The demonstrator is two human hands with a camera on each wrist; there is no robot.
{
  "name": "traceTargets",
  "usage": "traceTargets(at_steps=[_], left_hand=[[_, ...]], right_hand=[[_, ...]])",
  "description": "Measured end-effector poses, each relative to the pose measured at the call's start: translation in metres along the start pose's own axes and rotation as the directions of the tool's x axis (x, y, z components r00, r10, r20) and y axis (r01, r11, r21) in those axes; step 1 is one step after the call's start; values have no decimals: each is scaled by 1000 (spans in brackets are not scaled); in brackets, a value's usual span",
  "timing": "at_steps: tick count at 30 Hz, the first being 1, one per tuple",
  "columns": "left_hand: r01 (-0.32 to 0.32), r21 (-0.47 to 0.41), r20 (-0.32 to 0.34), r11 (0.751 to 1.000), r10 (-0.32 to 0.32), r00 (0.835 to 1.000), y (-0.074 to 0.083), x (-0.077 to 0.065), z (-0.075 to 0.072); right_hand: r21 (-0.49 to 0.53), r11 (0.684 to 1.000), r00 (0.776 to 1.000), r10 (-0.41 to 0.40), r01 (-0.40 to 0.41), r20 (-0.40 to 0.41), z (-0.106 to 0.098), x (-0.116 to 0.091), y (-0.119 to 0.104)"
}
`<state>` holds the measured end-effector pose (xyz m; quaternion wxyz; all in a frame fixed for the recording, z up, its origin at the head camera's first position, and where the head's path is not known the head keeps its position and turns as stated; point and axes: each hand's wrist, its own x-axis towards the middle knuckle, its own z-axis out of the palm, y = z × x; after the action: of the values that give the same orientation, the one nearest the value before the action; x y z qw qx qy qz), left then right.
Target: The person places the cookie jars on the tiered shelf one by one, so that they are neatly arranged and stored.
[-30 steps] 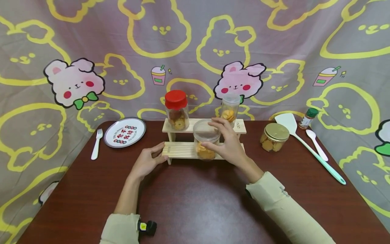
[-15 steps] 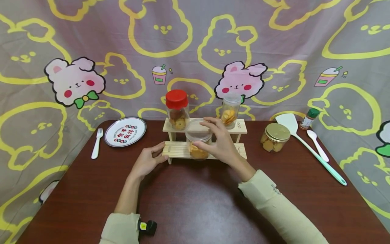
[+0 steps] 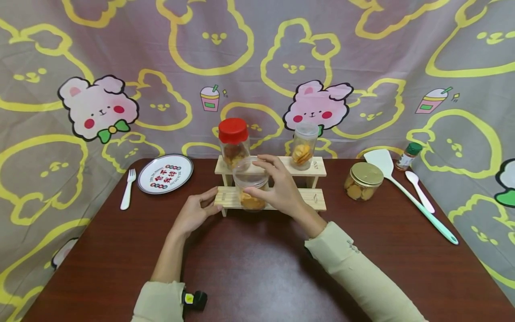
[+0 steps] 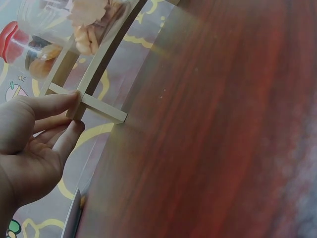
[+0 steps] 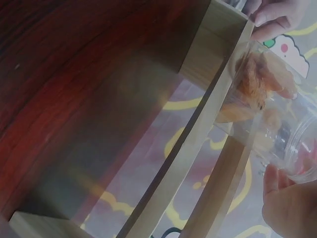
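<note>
My left hand [image 3: 194,215] pinches the left end of the lower step of a two-step wooden display rack [image 3: 297,197]. In the left wrist view, thumb and fingers lie on opposite faces of that step's end. My right hand [image 3: 283,190] grips a clear plastic jar [image 3: 250,202] of orange-brown snacks, thumb at the front and fingers near its lid. The jar is upright at the lower step, left of its middle; whether it bears fully on the wood I cannot tell. On the upper step stand a red-lidded jar [image 3: 233,132] and a slim clear-lidded jar [image 3: 303,150].
A gold-lidded jar [image 3: 364,181] stands right of the rack. Beyond it lie a spatula [image 3: 414,201], a white spoon [image 3: 420,192] and a green-capped spice bottle [image 3: 407,157]. To the left are a plate [image 3: 165,175] and a white fork [image 3: 128,190]. A patterned curtain [image 3: 249,67] hangs behind the table.
My right hand has moved the clear jar leftward along the lower step, and the jar now partly covers the red-lidded one behind. My left hand has stayed on the rack's end.
</note>
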<state>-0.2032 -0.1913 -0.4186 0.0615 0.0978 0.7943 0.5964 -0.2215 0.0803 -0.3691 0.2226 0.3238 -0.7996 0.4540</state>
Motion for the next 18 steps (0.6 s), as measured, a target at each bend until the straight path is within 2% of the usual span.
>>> traceTargets(at_steps=[18], left_hand=[[-6, 41, 4, 999, 6, 1000, 3, -1, -1]], right_hand=[[48, 999, 999, -24, 23, 23, 26, 11, -11]])
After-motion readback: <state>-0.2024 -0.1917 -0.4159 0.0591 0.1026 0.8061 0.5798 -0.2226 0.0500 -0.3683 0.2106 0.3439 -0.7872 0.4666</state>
